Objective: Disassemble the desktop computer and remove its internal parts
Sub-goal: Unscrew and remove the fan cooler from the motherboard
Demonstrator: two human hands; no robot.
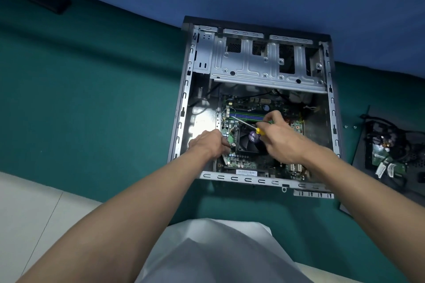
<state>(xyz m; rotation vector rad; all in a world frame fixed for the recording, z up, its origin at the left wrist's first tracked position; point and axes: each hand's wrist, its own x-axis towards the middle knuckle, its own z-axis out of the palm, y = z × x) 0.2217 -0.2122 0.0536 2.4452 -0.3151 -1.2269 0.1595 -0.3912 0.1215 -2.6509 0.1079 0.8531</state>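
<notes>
Our right hand (279, 138) grips screwdriver (258, 130), tip near cooler (248, 143) corner, inside case (184, 103). Our left hand (208, 143) curled at cooler's edge; grasp unclear.

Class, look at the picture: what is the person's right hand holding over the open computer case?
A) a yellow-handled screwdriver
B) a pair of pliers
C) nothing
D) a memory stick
A: the right hand grips a screwdriver with a yellow handle, its metal shaft angled over the cooler fan inside the case.
</notes>
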